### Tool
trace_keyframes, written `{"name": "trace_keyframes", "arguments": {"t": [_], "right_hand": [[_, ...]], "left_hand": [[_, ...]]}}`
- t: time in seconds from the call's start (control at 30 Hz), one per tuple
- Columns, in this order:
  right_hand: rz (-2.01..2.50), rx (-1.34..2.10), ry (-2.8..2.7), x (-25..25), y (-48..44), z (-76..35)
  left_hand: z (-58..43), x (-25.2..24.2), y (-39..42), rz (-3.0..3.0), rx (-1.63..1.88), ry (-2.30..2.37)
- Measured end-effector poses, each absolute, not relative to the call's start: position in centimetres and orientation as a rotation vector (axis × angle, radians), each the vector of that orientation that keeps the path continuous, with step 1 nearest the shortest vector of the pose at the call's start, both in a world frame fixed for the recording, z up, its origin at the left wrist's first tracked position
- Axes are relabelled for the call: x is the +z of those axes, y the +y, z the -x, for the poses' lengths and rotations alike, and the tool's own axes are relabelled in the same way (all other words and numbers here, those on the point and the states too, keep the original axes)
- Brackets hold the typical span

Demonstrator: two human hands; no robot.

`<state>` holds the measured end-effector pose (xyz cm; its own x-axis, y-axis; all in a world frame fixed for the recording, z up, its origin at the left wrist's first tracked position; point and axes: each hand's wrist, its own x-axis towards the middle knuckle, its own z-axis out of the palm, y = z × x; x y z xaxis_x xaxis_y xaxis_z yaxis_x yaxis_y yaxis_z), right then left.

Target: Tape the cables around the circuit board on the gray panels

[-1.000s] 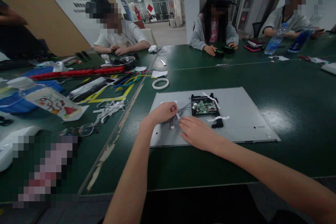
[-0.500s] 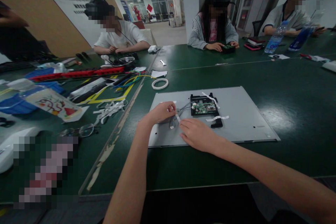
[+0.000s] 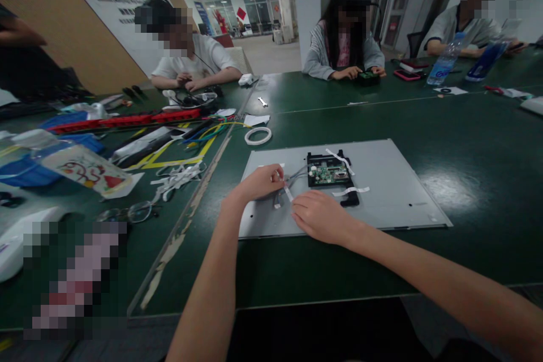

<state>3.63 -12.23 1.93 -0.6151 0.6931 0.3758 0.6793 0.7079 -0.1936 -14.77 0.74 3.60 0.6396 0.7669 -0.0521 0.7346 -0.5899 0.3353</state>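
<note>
A grey metal panel [image 3: 394, 192] lies flat on the green table, with a small green circuit board [image 3: 327, 173] in a black frame mounted near its middle. Grey wires [image 3: 297, 172] run from the board toward my hands. My left hand [image 3: 259, 182] pinches a strip of white tape [image 3: 288, 192] over the wires. My right hand [image 3: 319, 214] rests palm down on the panel just right of that strip, fingers curled against it. Other white tape strips [image 3: 352, 190] cross the board's frame.
A white tape roll [image 3: 258, 135] lies beyond the panel. To the left are coloured cables [image 3: 214, 127], a red power strip [image 3: 127, 119], glasses [image 3: 129, 212] and loose white strips [image 3: 178, 175]. Three other people sit across the table; water bottles [image 3: 443, 67] stand at far right.
Both hands stay on the tape and wires, shifting only slightly. The person across the table has brought both hands together on a small dark device.
</note>
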Motion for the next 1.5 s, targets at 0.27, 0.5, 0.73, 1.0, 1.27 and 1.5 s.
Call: {"name": "trace_keyframes", "arguments": {"t": [0.27, 0.5, 0.73, 1.0, 1.27, 1.5], "right_hand": [[1.003, 0.065, -2.493, 1.8, -12.3, -3.7], [0.871, 0.185, -2.539, 2.1, -12.5, -3.9], [0.790, 0.259, -2.615, 2.6, -12.7, -4.2], [0.743, 0.324, -2.652, 3.0, -12.7, -4.9], [0.796, 0.348, -2.673, 3.1, -12.7, -5.4], [0.891, 0.328, -2.629, 2.9, -11.8, -6.6]], "left_hand": [[14.9, 4.0, 0.6, -2.484, 0.105, 1.199], [15.0, 3.5, 1.0, -2.523, 0.186, 1.209], [14.9, 3.9, 0.6, -2.495, 0.265, 1.222], [15.0, 4.9, 0.4, -2.507, 0.563, 1.401], [15.1, 4.7, -0.3, -2.620, 0.372, 1.551], [14.8, 5.2, -0.8, -2.613, 0.286, 1.633]]}}
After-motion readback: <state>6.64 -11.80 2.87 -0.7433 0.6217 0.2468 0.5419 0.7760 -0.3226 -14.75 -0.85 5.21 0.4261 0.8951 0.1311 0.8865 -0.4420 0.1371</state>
